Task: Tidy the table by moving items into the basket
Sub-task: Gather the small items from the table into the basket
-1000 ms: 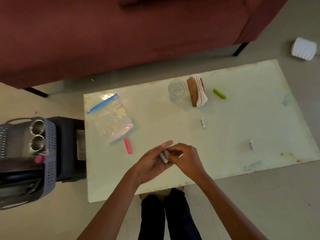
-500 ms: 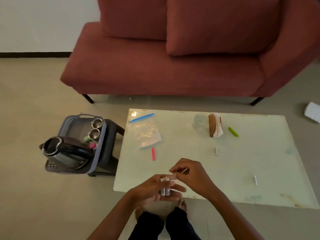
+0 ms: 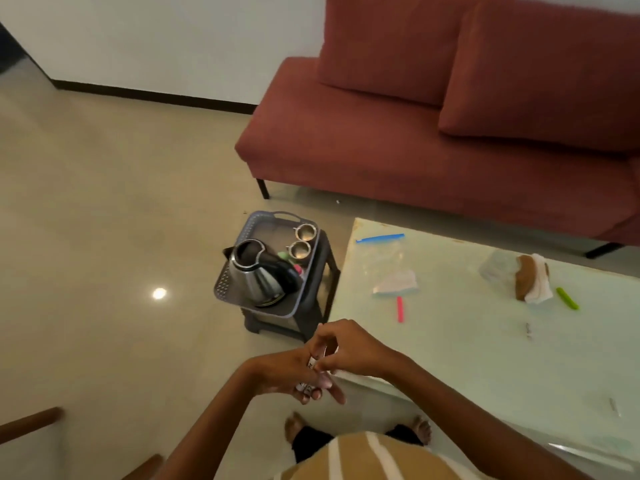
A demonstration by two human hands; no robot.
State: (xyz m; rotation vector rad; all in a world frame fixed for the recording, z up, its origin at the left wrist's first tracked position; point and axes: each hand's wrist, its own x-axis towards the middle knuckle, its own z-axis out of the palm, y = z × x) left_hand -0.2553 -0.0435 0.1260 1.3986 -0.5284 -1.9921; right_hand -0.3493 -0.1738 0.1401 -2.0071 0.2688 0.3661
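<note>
Both hands meet just off the table's near left corner. My left hand (image 3: 294,375) holds small white batteries (image 3: 306,387) in its palm, and my right hand (image 3: 349,348) pinches another white battery (image 3: 312,362) above them. The grey basket (image 3: 225,282) stands on a dark stool to the table's left, holding a steel kettle (image 3: 254,271) and two steel cups (image 3: 304,233). On the pale table (image 3: 467,341) lie a zip bag (image 3: 388,268), a pink clip (image 3: 400,309), a green clip (image 3: 567,298), a glass (image 3: 497,265), a brown holder with napkins (image 3: 531,282) and two more batteries (image 3: 528,330).
A red sofa (image 3: 415,133) stands behind the table. Open tiled floor (image 3: 104,202) spreads to the left of the basket. A wooden chair arm (image 3: 27,422) shows at the lower left. My feet (image 3: 294,427) are under the table's near edge.
The view has swung left and the hands moved from over the table to its near left corner, nearer the basket. They still hold the batteries together.
</note>
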